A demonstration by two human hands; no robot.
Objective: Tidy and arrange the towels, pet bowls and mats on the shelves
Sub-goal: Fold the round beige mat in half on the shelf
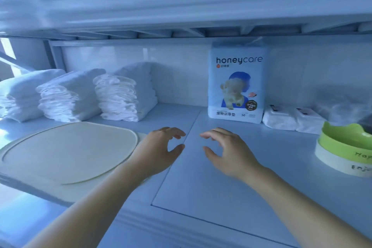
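I had both hands out over the pale blue-white shelf [221, 197], near the middle of my view. The left hand [159, 147] hovered with its grip wide, fingers loosely curved and thumb apart, holding nothing. Its wrist crossed the right edge of the cream oval rubbery mat [66, 151], though I could not tell whether it touched. The right hand [227, 153] was just beside it at three o'clock, grip likewise wide and empty, the fingertips of the two hands close but apart. The mat lay flat at nine o'clock of the hands, at the shelf's front edge. Behind it, from nine to eleven o'clock, stacks of folded white towels [120, 96] stood side by side along the back wall. At one o'clock a pale blue pack of pet training pads [237, 86] printed "honeycare" stood upright against the wall, with two flat white wrapped packs [289, 119] just to its right. At three o'clock, by the frame's edge, stood a green-and-white pet bowl [346, 147], partly cut off.
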